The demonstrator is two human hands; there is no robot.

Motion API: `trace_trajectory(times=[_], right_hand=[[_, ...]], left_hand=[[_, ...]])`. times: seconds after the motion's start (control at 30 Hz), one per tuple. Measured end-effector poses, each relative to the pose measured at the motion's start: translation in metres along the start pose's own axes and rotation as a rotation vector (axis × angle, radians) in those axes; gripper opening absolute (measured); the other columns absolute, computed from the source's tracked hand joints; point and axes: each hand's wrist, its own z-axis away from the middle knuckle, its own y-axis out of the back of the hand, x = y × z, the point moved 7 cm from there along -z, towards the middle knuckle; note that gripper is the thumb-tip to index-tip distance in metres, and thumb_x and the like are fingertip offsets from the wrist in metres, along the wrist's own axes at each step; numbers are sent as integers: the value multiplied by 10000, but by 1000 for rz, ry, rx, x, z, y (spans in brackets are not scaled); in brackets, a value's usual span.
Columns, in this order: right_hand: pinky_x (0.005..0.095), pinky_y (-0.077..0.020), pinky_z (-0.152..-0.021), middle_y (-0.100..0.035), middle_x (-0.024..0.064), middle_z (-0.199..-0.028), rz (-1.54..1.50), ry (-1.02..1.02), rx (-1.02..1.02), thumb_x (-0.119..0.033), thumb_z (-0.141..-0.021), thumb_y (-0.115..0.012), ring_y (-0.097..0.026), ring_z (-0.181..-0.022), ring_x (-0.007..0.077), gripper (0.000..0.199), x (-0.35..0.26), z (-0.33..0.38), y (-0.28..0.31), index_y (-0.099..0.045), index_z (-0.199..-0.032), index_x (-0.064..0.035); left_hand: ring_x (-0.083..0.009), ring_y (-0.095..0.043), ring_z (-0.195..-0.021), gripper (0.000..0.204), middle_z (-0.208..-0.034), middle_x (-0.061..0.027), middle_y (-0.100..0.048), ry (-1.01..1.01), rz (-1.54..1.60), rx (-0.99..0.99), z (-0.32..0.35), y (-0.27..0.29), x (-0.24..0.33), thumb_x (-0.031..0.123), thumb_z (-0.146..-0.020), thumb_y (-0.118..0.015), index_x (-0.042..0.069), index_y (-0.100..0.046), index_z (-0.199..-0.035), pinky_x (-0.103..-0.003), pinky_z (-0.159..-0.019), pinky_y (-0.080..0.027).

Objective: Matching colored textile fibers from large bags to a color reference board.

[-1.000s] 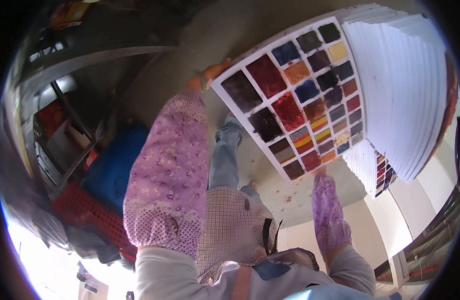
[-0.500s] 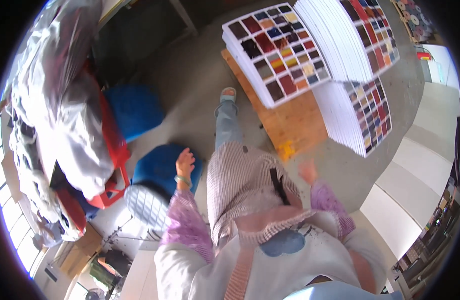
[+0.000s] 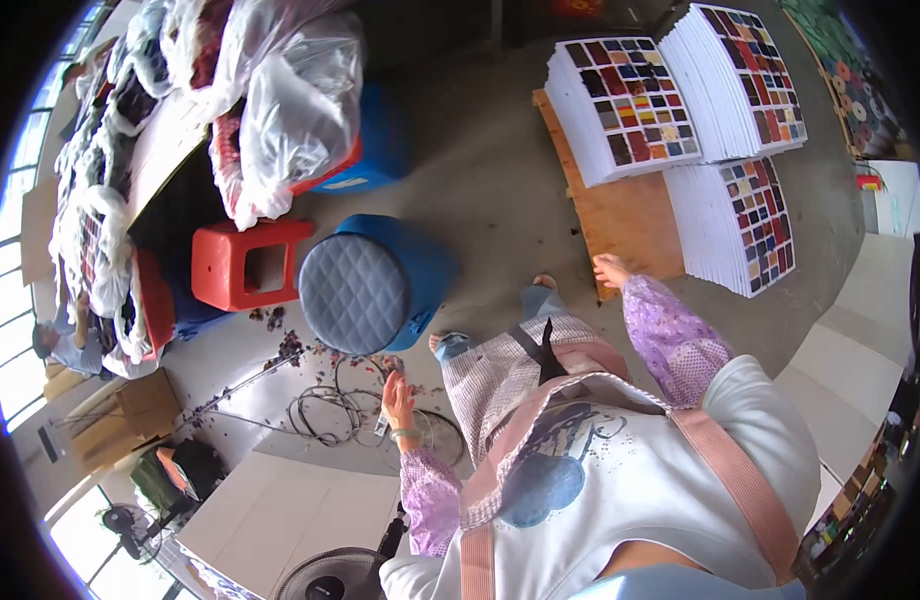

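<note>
My left hand (image 3: 397, 402) hangs above the floor by the coiled cables (image 3: 330, 412), empty and with its fingers loosely apart. A bracelet circles its wrist. Out in front on the right, my right hand (image 3: 611, 270) appears beside the near edge of a wooden board (image 3: 625, 228), its fingers loosely stretched and nothing visible in them. Whether it touches the board I cannot tell. Stacks of white sheets with colored swatches (image 3: 635, 105) stand on and beside that board. To the left is a blue stool with a round quilted grey seat (image 3: 355, 292).
A red plastic stool (image 3: 245, 268) stands left of the blue one. Plastic-wrapped bundles (image 3: 300, 110) fill the upper left, and another person (image 3: 72, 345) is at the far left. A fan (image 3: 330, 578) stands at the lower edge. White panels (image 3: 830, 380) line the right.
My body has turned leftward, so the stools and bundles show more fully and the swatch stacks sit farther right. My right hand has come forward near the board; my left hand is now over the cables.
</note>
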Motion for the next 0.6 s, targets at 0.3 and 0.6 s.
trace_trajectory(times=[0.3, 0.6], right_hand=[[254, -463, -591, -614, 19, -893, 43, 616, -288, -366, -839, -529, -594, -737, 116, 330, -168, 60, -306, -567, -1034, -103], [203, -438, -573, -588, 18, -870, -186, 301, 100, -268, -853, -532, -574, -686, 81, 296, -84, 60, -223, -542, -1075, -72]], left_hand=[[-92, -536, -734, 373, -821, -3, -588, 47, 19, 95, -83, 172, -80, 185, -785, -586, 44, -542, -1127, -201, -593, -403], [-160, -559, -912, 304, -1038, -92, -578, -483, 291, -355, -140, -19, 242, 199, -904, -453, 12, -516, -1135, -257, -797, -419]])
